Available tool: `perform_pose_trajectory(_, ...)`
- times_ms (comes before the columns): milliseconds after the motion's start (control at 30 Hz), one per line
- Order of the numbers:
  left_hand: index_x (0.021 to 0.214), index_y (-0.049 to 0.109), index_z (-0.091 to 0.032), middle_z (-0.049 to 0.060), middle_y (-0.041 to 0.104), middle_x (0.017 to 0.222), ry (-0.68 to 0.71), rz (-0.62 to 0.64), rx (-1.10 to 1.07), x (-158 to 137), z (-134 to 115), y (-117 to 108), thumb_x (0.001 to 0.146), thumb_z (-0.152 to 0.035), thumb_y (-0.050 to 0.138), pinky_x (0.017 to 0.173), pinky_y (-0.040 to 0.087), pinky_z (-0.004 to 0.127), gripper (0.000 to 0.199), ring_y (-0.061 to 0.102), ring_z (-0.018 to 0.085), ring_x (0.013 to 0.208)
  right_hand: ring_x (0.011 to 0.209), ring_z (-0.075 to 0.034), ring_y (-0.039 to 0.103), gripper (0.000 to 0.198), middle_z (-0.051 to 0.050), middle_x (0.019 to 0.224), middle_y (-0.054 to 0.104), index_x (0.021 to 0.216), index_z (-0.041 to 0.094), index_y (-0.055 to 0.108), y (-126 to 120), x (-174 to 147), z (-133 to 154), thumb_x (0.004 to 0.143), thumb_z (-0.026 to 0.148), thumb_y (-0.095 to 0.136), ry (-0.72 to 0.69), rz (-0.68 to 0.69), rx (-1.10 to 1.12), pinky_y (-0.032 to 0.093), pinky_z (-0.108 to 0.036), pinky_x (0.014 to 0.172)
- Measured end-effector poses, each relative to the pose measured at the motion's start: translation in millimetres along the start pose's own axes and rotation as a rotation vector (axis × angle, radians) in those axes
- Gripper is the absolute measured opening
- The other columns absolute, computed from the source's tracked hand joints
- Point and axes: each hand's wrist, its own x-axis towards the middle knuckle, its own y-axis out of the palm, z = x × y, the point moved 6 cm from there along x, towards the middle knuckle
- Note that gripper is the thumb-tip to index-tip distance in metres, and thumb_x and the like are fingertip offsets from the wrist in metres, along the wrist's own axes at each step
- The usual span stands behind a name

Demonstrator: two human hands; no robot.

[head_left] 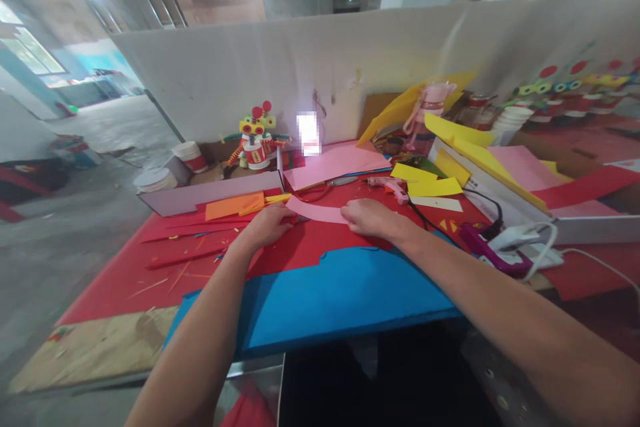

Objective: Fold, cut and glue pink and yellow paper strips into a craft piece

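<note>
A curved pink paper strip [317, 211] stretches between my two hands above the red table covering. At its left end is my left hand [270, 223], its fingers closed on the paper. My right hand [369, 217] pinches the opposite end, knuckles up. Just below lies a large blue sheet [330, 293] along the table's front edge. Beyond the strip is a stack of pink sheets [345, 163]. A pink glue gun [393, 188] rests past my right hand, with yellow paper pieces [430, 180] beside it.
Paper-cup robot figures [256, 140] stand at the back left, near an orange paper piece [235, 205]. A purple power strip [493, 250] with white plugs lies to the right. Behind it, a box [595, 230] holds coloured sheets. A pink bottle [433, 107] stands by the white partition [240, 73].
</note>
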Motion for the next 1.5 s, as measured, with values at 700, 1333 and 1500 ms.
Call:
perform_pose_trajectory(700, 0.106, 0.072, -0.022, 0.006, 0.070, 0.109, -0.022, 0.021, 0.027, -2.7, 12.8, -4.0, 0.078, -0.011, 0.055, 0.094, 0.047, 0.034, 0.034, 0.062, 0.022, 0.103, 0.118, -0.021, 0.058, 0.032, -0.009, 0.124, 0.066, 0.118, 0.019, 0.066, 20.4, 6.6, -20.4, 0.098, 0.025, 0.041, -0.031, -0.246, 0.374, 0.041, -0.036, 0.103)
perform_pose_trajectory(1333, 0.107, 0.071, -0.019, 0.009, 0.069, 0.106, 0.022, -0.050, 0.064, 3.8, 11.8, 3.1, 0.079, -0.009, 0.053, 0.090, 0.049, 0.036, 0.035, 0.061, 0.023, 0.099, 0.141, -0.025, 0.036, 0.038, -0.005, 0.145, 0.050, 0.133, 0.029, 0.057, 45.3, 15.6, -34.3, 0.099, 0.025, 0.039, 0.028, -0.207, 0.324, 0.026, -0.052, 0.115)
perform_pose_trajectory(1500, 0.110, 0.070, -0.020, 0.008, 0.068, 0.109, 0.036, -0.041, 0.053, 2.7, 17.8, 4.8, 0.079, -0.010, 0.050, 0.093, 0.048, 0.036, 0.038, 0.061, 0.022, 0.101, 0.139, -0.024, 0.040, 0.038, -0.005, 0.145, 0.050, 0.133, 0.030, 0.056, 46.3, 9.7, -29.3, 0.100, 0.031, 0.038, -0.091, -0.211, 0.400, 0.026, -0.052, 0.115)
